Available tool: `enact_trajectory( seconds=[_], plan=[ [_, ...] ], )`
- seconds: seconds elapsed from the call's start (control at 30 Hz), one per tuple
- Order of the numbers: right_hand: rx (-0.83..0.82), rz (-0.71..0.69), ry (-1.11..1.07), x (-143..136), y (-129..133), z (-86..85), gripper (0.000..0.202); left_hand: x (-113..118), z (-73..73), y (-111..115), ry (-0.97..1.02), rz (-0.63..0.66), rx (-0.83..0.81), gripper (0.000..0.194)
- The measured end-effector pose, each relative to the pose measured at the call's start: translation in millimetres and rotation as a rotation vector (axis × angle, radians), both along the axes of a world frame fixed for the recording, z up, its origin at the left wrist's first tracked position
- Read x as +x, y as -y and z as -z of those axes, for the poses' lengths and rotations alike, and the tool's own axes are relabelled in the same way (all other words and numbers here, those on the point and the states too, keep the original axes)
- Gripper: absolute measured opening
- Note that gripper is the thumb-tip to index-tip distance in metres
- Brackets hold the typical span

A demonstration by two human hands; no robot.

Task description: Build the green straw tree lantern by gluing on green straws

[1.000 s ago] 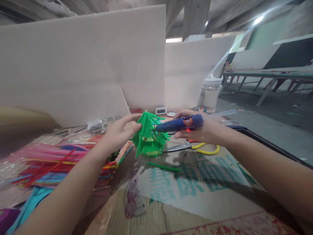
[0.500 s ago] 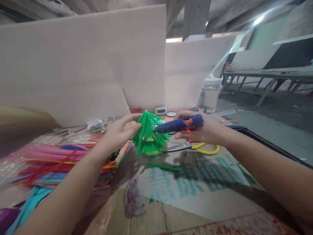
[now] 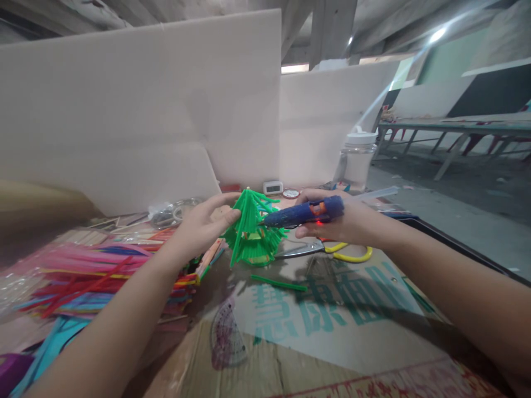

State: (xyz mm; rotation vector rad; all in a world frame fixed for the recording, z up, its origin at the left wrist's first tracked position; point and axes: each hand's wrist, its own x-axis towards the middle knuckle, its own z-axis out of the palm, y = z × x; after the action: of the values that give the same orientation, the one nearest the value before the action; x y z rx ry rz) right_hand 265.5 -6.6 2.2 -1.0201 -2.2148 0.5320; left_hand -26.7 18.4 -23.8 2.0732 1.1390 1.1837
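Observation:
A green tiered, tree-like piece made of fuzzy strips (image 3: 256,237) stands upright at the centre. My left hand (image 3: 205,224) grips its upper left side between thumb and fingers. In my right hand (image 3: 338,218) is a blue glue gun (image 3: 305,213) with a red light on and a clear glue stick at its back. The gun's nozzle points left and reaches the strips on the piece's right side. One loose green strip (image 3: 279,283) lies in front of the piece. Scissors with yellow handles (image 3: 352,255) lie just behind it to the right, under the right hand.
Bundles of coloured strips (image 3: 95,276) cover the left side. A clear protractor (image 3: 227,334) lies in front. At the back are a small white digital display (image 3: 272,187), a round white-faced item (image 3: 291,193) and a clear bottle (image 3: 359,160). White boards (image 3: 145,110) stand behind.
The glue gun has shifted very slightly in my right hand, its rear end a little lower. My left hand and the green piece look unchanged.

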Motion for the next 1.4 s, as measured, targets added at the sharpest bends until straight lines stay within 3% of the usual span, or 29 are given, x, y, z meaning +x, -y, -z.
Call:
enact_trajectory(
  seconds=[0.23, 0.73, 0.93, 1.4],
  plan=[
    [0.064, -0.016, 0.078, -1.8, 8.8, -9.7, 0.038, 0.1, -1.0, -0.1, 0.005, 0.015, -0.010, 0.053],
    [0.200, 0.092, 0.103, 1.9, 8.4, -6.0, 0.044, -0.4, -1.5, -1.0, -0.025, 0.015, 0.005, 0.055],
    [0.216, 0.111, 0.071, 3.7, 6.6, -3.3, 0.051, 0.0, -0.8, -0.7, -0.016, 0.018, -0.001, 0.056],
    [0.210, 0.152, 0.054, 0.0, 9.8, -8.7, 0.045, 0.2, -1.7, 1.6, -0.016, 0.020, 0.003, 0.053]
  ],
)
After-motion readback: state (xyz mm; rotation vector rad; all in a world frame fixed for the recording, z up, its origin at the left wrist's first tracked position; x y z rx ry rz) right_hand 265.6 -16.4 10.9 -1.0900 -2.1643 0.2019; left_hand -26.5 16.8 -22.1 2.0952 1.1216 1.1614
